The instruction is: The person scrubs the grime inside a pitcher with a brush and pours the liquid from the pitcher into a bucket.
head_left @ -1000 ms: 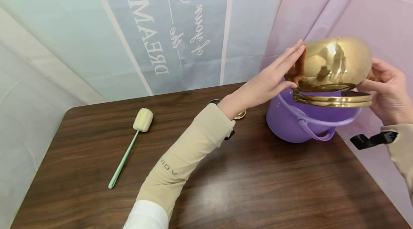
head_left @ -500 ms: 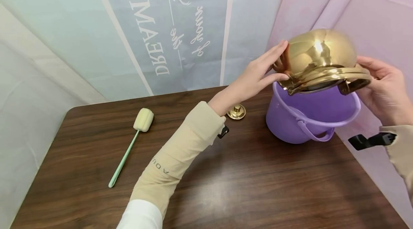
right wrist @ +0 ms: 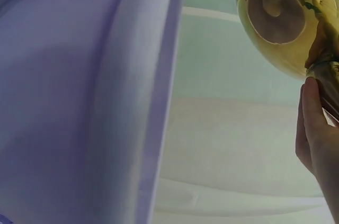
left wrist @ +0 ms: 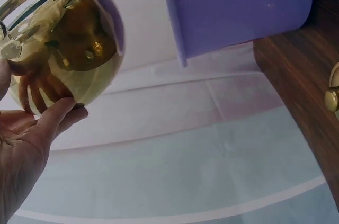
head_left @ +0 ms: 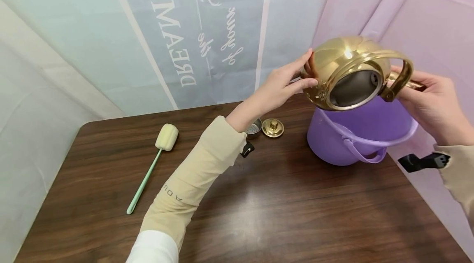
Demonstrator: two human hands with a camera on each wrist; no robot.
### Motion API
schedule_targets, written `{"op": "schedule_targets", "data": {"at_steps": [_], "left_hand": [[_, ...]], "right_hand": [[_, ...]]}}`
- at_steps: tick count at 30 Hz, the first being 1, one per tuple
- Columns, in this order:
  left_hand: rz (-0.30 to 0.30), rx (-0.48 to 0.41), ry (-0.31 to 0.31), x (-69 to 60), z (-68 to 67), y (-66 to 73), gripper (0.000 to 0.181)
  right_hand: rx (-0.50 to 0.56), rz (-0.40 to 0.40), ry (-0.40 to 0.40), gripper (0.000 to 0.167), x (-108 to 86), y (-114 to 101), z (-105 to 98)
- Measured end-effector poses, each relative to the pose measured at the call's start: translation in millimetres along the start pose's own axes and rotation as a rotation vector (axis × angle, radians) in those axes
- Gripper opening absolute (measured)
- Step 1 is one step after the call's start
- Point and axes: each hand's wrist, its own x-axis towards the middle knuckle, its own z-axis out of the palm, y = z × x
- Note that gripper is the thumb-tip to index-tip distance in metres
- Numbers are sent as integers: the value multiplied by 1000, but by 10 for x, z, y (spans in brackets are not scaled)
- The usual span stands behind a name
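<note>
A shiny gold teapot [head_left: 329, 59] is held in the air over the purple bucket [head_left: 327, 143], tilted so its round lidless opening faces me and its arched handle [head_left: 401, 63] points right. My left hand [head_left: 277, 88] holds the teapot's left side, thumb near the rim and fingers along the body. With my right hand [head_left: 437, 100] I grip the spout [right wrist: 326, 83] on the other side. In the left wrist view the left fingertips [left wrist: 63, 110] touch the rounded belly. The inside of the pot looks dark.
On the brown wooden table [head_left: 281, 205] lie a gold lid [head_left: 273, 128] and a small metal strainer [head_left: 254, 129], partly behind my left wrist. A sponge brush [head_left: 166, 137] with a green handle lies at left. Printed curtains [head_left: 222, 49] hang behind.
The teapot has moved left and turned, bringing its opening into view and swinging its handle up to the right. Both hands moved with it. The lid and strainer are now less covered.
</note>
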Motion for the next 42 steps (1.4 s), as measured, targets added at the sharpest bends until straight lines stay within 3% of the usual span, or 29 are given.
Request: {"op": "schedule_targets", "data": {"at_steps": [2, 8, 10, 21, 27, 30, 42], "left_hand": [[-6, -40, 7, -17, -31, 8, 67], [-63, -157, 14, -85, -124, 7, 64], [-85, -174, 11, -113, -150, 0, 63], [-152, -164, 27, -297, -277, 6, 58], [-197, -260, 29, -394, -340, 42, 54], [-226, -255, 32, -451, -371, 47, 53], [-322, -412, 68, -660, -430, 25, 50]], "right_hand": [[-101, 9, 28, 28, 7, -20, 31], [-640, 68, 107, 30, 47, -104, 131], [-728, 85, 101, 31, 54, -121, 171], [-803, 86, 28, 25, 71, -144, 334], [-777, 109, -22, 26, 52, -140, 447], [-752, 101, -50, 25, 37, -119, 501], [-789, 86, -123, 28, 25, -85, 675]]}}
